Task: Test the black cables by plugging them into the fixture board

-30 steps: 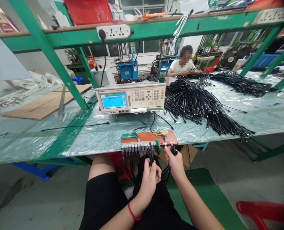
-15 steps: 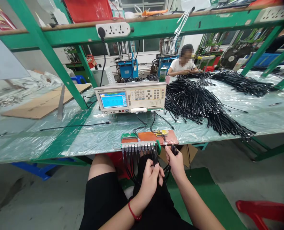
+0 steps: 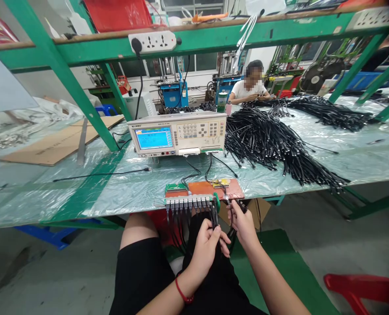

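Note:
My left hand (image 3: pixel 208 246) is closed around a bunch of black cables (image 3: pixel 214 215), whose upper ends stand beside the right end of a row of metal sockets. Several black cable plugs (image 3: pixel 183 204) sit in that row and their cables hang below the table edge. My right hand (image 3: pixel 243 224) is closed on black cables (image 3: pixel 242 207), just under the small connector (image 3: pixel 227 197) at the fixture's front edge. The fixture is an orange-brown board (image 3: pixel 202 188) with a green circuit board at its left end. Its wires run to a cream tester (image 3: pixel 179 133) with a lit blue screen.
A large heap of black cables (image 3: pixel 266 138) lies right of the tester. One loose cable (image 3: pixel 102 174) lies to the left, near a metal ruler (image 3: pixel 82 144) and cardboard (image 3: pixel 50 146). A green shelf beam (image 3: pixel 207 37) crosses above. Another person (image 3: pixel 250 89) sits across the table.
The tester's screen shows a different display. My right hand has shifted slightly, and my left hand's lower fingers reach further toward it. The view has moved a little.

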`<control>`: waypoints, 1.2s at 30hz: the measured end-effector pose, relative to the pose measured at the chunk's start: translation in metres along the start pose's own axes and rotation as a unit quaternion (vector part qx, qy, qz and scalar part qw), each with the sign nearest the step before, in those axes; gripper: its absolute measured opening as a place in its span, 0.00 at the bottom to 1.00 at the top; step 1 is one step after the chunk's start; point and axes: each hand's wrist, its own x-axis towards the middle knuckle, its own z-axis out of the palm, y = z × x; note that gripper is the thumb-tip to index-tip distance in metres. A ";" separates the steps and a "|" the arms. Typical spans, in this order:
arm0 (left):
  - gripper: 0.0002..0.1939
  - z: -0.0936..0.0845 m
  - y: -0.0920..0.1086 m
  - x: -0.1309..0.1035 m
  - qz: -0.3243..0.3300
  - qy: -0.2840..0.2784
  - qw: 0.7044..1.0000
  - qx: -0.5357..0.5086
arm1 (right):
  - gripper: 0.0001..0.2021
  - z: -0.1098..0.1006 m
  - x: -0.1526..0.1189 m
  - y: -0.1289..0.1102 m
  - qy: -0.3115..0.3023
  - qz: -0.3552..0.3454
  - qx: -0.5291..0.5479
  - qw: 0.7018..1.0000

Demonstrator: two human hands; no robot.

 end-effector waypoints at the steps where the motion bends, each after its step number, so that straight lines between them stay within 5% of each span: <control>1: 0.23 0.000 0.000 0.000 -0.001 -0.002 1.000 -0.001 | 0.29 -0.001 -0.001 0.001 0.003 0.001 0.005 1.000; 12: 0.25 -0.002 -0.003 0.001 -0.026 0.009 1.000 0.008 | 0.30 0.011 0.002 0.004 -0.044 -0.021 -0.021 0.999; 36: 0.23 -0.001 -0.009 -0.002 -0.009 -0.016 1.000 0.025 | 0.27 0.018 -0.021 0.002 -0.021 -0.046 0.026 0.998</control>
